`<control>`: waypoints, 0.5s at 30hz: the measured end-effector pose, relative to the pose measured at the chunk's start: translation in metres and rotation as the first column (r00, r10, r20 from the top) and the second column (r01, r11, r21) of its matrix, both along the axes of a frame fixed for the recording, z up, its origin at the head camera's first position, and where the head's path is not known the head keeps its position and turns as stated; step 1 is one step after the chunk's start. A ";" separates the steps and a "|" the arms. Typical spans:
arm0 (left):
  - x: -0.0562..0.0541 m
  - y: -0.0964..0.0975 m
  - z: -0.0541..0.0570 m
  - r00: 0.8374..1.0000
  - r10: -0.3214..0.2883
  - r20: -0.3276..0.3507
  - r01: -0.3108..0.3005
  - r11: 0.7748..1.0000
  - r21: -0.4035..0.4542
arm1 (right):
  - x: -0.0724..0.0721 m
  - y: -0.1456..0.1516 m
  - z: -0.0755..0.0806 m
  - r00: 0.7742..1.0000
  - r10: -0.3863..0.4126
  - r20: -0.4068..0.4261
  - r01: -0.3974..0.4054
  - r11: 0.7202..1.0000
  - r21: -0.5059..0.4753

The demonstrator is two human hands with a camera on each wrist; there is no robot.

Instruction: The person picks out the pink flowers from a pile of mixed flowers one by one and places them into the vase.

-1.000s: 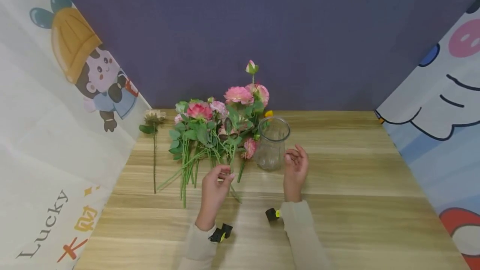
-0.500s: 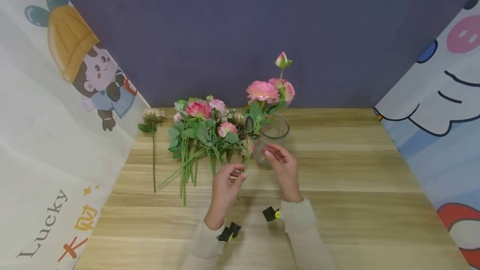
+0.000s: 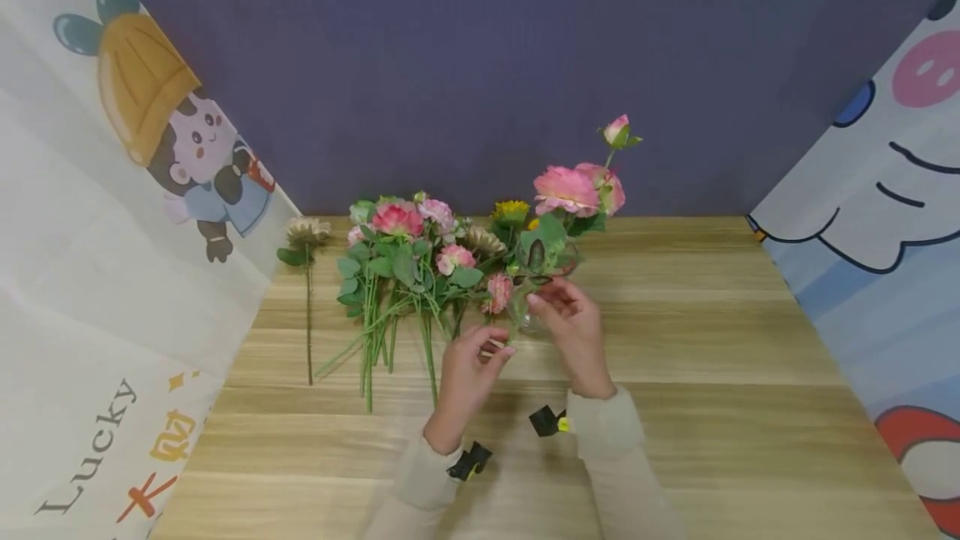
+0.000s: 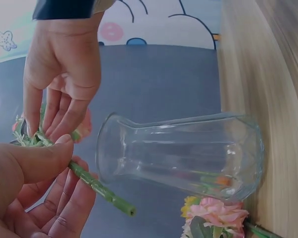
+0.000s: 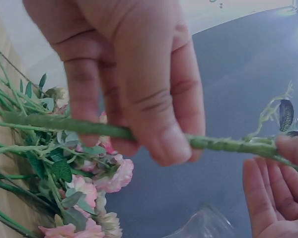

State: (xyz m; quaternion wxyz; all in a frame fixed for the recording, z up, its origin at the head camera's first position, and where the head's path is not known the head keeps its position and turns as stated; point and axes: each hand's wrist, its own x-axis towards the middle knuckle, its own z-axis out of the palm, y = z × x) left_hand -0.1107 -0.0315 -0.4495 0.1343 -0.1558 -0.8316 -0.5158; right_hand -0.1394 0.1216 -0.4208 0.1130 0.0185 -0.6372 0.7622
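Note:
My left hand [image 3: 474, 369] pinches the lower stem of a tall pink peony spray [image 3: 567, 190], which has large blooms and a bud on top. In the left wrist view, the cut end of the green stem [image 4: 107, 193] sticks out past my left thumb. Higher up, my right hand [image 3: 573, 332] has its thumb and fingers at the same stem, below the leaves. A clear glass vase [image 4: 184, 153] stands upright on the table close behind my hands; in the head view the leaves and right hand cover much of it.
Left of the vase lies a pile of pink flowers [image 3: 397, 219] with green stems toward me. A yellow flower [image 3: 511, 212] lies at the back. One cream flower [image 3: 307, 230] lies apart at far left. A dark panel [image 3: 480, 65] rises behind the wooden table [image 3: 712, 340].
The peony spray has moved right, from the pile to over the vase, with my left hand. My right hand has come left from beside the vase to the stem.

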 end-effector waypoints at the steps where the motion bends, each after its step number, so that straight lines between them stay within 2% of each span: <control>1: 0.000 0.001 0.000 1.000 -0.002 0.008 0.002 1.000 -0.005 | 0.000 0.001 0.001 1.000 -0.005 0.003 0.005 1.000 0.003; 4: -0.002 0.002 0.000 1.000 0.000 0.014 0.000 1.000 -0.014 | 0.000 0.002 0.003 1.000 -0.011 0.013 0.011 1.000 -0.015; 10: -0.004 0.004 0.002 1.000 0.012 -0.016 -0.013 0.999 -0.032 | -0.001 0.005 0.008 1.000 -0.024 -0.015 0.024 0.999 -0.026; 15: -0.006 0.004 0.002 1.000 -0.012 -0.025 0.011 0.999 -0.034 | -0.002 0.007 0.009 0.998 -0.045 -0.035 0.044 0.999 -0.017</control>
